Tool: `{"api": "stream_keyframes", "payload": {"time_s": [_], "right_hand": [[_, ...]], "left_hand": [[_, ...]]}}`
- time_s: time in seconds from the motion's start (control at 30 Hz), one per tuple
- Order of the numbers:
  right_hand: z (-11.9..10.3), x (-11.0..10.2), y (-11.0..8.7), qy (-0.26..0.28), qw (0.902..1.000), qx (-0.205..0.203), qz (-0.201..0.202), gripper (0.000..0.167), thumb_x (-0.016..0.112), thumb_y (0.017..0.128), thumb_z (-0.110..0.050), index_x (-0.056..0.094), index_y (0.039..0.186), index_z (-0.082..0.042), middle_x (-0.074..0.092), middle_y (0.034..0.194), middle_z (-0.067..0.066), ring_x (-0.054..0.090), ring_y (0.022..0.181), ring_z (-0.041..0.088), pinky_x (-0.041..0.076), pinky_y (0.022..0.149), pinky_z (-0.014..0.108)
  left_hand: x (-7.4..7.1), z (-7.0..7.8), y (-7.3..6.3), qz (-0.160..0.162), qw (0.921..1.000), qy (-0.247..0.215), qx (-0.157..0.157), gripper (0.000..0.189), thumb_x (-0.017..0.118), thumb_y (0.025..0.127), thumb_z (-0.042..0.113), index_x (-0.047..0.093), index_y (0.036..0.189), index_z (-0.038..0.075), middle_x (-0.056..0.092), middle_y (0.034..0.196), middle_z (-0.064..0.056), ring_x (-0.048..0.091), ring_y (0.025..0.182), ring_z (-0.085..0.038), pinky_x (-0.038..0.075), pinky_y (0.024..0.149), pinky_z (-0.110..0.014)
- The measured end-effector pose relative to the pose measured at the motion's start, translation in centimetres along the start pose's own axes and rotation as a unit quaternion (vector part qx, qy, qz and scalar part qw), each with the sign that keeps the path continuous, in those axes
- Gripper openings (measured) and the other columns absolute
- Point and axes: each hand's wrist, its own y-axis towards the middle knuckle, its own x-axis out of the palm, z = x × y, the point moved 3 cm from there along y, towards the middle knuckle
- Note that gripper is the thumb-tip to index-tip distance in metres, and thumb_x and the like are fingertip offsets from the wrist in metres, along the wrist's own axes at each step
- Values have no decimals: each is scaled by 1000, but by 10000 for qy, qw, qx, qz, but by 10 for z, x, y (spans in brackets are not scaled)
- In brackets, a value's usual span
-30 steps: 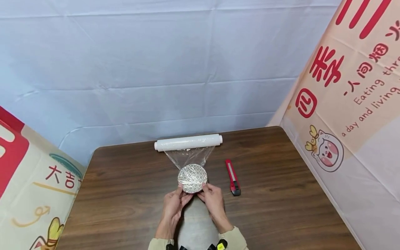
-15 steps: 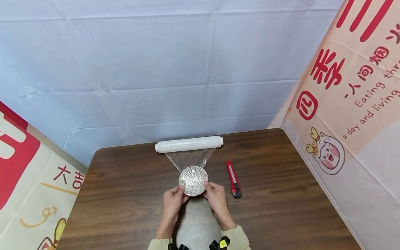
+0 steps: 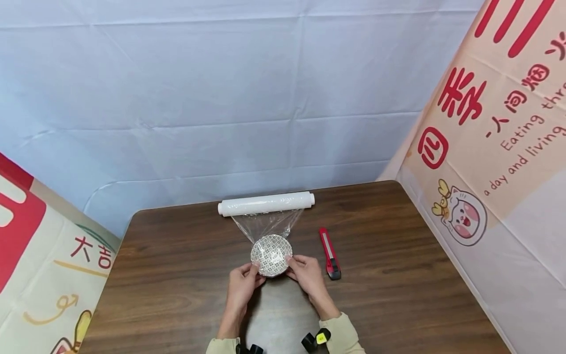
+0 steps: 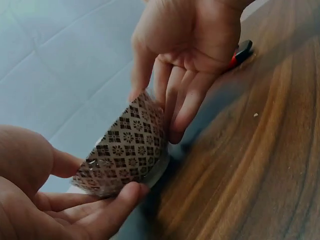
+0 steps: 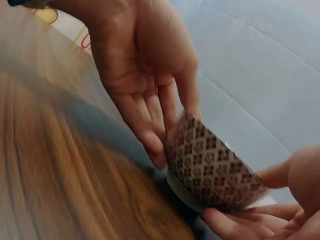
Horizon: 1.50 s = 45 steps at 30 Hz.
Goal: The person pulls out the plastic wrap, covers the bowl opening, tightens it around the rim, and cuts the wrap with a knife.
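Note:
A small bowl (image 3: 271, 256) with a dark diamond-and-flower pattern has clear plastic wrap (image 3: 264, 223) drawn over its mouth. The wrap runs back from it to a white roll of cling film (image 3: 267, 203). My left hand (image 3: 242, 287) holds the bowl's near left side, thumb at the rim and fingers beneath. On the near right side, my right hand (image 3: 306, 276) holds it the same way. In the left wrist view the patterned bowl wall (image 4: 127, 145) shows film pressed against it near the rim, with the left fingers (image 4: 112, 212) curled under the side.
A red utility knife (image 3: 329, 253) lies on the wooden table (image 3: 398, 275), right of the bowl. The roll rests near the table's back edge, before a pale cloth backdrop (image 3: 212, 98). Printed banners (image 3: 464, 211) hang at both sides.
Both hands keep their hold on the bowl, which sits slightly nearer to me than a second ago. My right forearm has swung outward to the right. The film over the mouth looks smoother than half a second ago.

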Motion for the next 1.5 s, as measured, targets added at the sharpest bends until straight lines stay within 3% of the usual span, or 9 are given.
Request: {"api": "stream_keyframes", "payload": {"time_s": [0.23, 0.37, 0.47, 0.57, 0.7, 0.83, 1.0, 1.2, 1.5], "right_hand": [[-1, -13, 4, -195, 9998, -56, 45, 37, 67, 104, -15, 67, 123, 17, 74, 114, 35, 79, 95, 34, 67, 81, 38], [-9, -30, 9, -339, 9984, -251, 371, 30, 67, 103, -12, 71, 118, 14, 76, 107, 32, 80, 87, 27, 67, 78, 35], [-17, -47, 13, -849, 9929, -447, 704, 24, 69, 101, -10, 74, 115, 10, 78, 101, 28, 78, 80, 20, 66, 71, 28], [-24, -65, 15, -1876, 9727, -663, 1194, 21, 74, 97, -15, 78, 111, 0, 81, 94, 17, 74, 75, 10, 57, 66, 19], [-28, -84, 18, -3167, 9291, -881, 1697, 26, 80, 92, -22, 79, 112, -5, 77, 94, 10, 68, 81, 17, 51, 70, 26], [-22, -93, 21, -3962, 9009, -780, 1590, 51, 84, 89, -25, 68, 128, 4, 64, 114, 27, 61, 99, 39, 52, 82, 47], [-11, -97, 20, -4479, 8828, -461, 1339, 69, 85, 88, -28, 58, 138, 11, 57, 122, 35, 61, 102, 46, 54, 81, 55], [-8, -94, 20, -4674, 8740, -371, 1280, 59, 83, 90, -29, 61, 130, 8, 64, 101, 24, 63, 77, 31, 50, 57, 42], [-13, -91, 19, -4687, 8741, -494, 1175, 22, 68, 91, -16, 63, 94, 5, 58, 84, 17, 55, 65, 28, 48, 55, 41]], "left_hand": [[-2, -2, 1, -26, 9998, 167, -101, 50, 56, 109, 19, 51, 139, -20, 73, 116, -26, 72, 85, -13, 65, 80, -27], [-4, -4, 3, -71, 9997, 208, -105, 51, 56, 109, 21, 51, 139, -19, 72, 115, -23, 70, 87, -13, 65, 83, -28], [-6, -4, 4, -74, 9997, 223, -85, 50, 57, 109, 23, 53, 138, -18, 72, 113, -19, 70, 87, -14, 65, 84, -29], [-9, -4, 3, -69, 9996, 274, -77, 50, 58, 109, 24, 55, 138, -16, 73, 111, -17, 70, 87, -15, 65, 82, -29], [-9, -5, 2, -157, 9993, 310, -100, 53, 59, 108, 27, 52, 140, -15, 73, 110, -17, 70, 87, -17, 65, 79, -30], [-7, -6, 0, -339, 9991, 110, -241, 59, 60, 108, 32, 47, 144, -13, 70, 112, -15, 70, 90, -19, 67, 77, -35], [-5, -6, 0, -735, 9959, -365, -388, 62, 55, 111, 29, 37, 149, -15, 65, 123, -24, 76, 95, -30, 67, 85, -44], [-4, -6, 3, -841, 9945, -417, -467, 62, 56, 110, 28, 35, 150, -15, 65, 121, -23, 77, 92, -31, 67, 86, -45], [-1, -6, 2, -880, 9943, -286, -533, 59, 56, 110, 25, 36, 148, -14, 64, 121, -23, 76, 91, -29, 67, 83, -43]]}}
